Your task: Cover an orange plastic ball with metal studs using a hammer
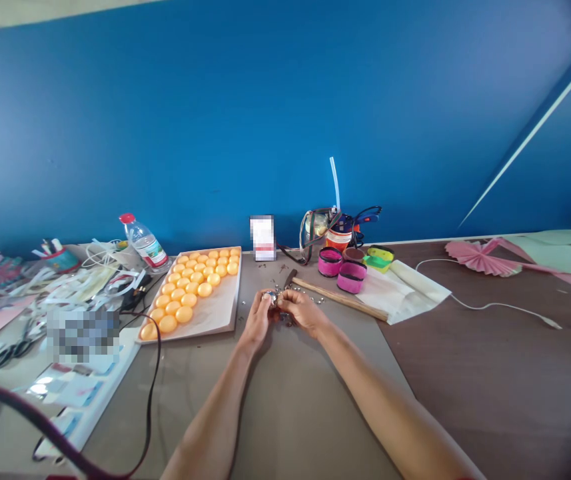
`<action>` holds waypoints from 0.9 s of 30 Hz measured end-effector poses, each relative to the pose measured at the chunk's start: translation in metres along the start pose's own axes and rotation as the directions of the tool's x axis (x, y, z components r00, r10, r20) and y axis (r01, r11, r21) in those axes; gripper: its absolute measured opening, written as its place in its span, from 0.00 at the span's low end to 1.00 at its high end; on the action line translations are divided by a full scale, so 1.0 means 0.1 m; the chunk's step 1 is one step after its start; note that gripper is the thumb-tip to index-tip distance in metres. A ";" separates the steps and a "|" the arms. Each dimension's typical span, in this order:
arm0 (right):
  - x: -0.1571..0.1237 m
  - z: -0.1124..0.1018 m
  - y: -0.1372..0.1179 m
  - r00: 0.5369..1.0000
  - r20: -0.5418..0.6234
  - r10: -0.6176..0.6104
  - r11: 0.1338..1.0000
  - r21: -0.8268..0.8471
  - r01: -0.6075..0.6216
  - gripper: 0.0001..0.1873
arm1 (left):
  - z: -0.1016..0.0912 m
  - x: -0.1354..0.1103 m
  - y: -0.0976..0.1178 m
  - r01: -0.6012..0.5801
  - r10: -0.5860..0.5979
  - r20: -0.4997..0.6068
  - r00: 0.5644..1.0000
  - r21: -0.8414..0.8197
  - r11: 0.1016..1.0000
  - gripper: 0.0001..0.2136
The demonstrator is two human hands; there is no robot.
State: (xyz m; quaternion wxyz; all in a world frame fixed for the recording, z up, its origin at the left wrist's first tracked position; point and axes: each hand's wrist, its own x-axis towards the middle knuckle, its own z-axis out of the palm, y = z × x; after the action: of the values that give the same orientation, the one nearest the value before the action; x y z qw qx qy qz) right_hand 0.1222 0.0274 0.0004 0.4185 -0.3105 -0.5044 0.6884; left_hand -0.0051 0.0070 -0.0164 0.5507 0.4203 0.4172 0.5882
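A: Looking down at what?

B: At a brown bench (465,373), with two bare hands in the middle. Holding a small shiny piece (272,299) between the left hand (260,315) and the right hand (299,310), low over the bench.

A: Gripping how?

B: Pinching the piece in the left grip, with the thumb lying along the near side. Curling inward with the right grip, pressing thumb and forefinger together, seemingly on the same piece. Covering most of the shape with fingers, so not showing enough for a surer name.

A: Doing which step, then?

B: Judging by the fingers, handling the piece closely, probably adjusting by touch. Not using the hammer (340,297), lying just beyond the right hand with a wooden handle slanting to a white sheet (422,287).

A: Calling for what in the next move?

B: Probably calling for a steady left pinch and small, careful right-finger movements. Also calling for caution around the tiny metal bits (320,301) lying scattered near the fingers, likely being easy to lose.

A: Noticing anything farther off?

B: Seeing pink tubs (351,277) behind the hammer and, to the left, a tray (210,315) carrying rows of orange balls (184,315).
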 end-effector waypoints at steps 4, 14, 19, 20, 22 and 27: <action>0.02 -0.01 0.02 0.998 -0.015 0.066 0.996 0.068 -0.065 0.17 | 0.01 -0.01 0.01 0.002 -0.002 -0.003 1.000 -0.014 1.000 0.14; 0.02 -0.01 0.05 0.991 -0.059 0.116 0.992 0.057 -0.113 0.15 | 0.03 -0.03 0.02 -0.031 0.029 0.020 0.999 0.125 0.992 0.14; -0.01 0.03 0.01 0.979 -0.147 0.141 0.990 0.045 -0.136 0.15 | 0.05 -0.05 0.04 -0.043 0.044 -0.001 0.999 0.226 0.973 0.14; -0.02 0.05 0.00 0.977 -0.164 0.139 0.990 0.034 -0.135 0.15 | 0.05 -0.05 0.05 -0.042 0.045 -0.008 0.999 0.235 0.971 0.14; -0.03 0.08 -0.02 0.980 -0.169 0.106 0.994 0.022 -0.104 0.16 | 0.06 -0.05 0.05 -0.040 0.042 -0.007 0.999 0.214 0.976 0.14; 0.02 0.01 -0.03 0.977 -0.201 -0.071 0.997 -0.011 0.070 0.14 | 0.09 -0.04 0.08 -0.018 0.018 0.008 1.000 -0.013 1.000 0.15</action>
State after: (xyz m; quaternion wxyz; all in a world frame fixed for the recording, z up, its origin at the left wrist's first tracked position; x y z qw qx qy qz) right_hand 0.1212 0.0295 0.0036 0.4910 -0.3612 -0.4714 0.6374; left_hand 0.0011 0.0031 -0.0063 0.5497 0.4229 0.4074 0.5942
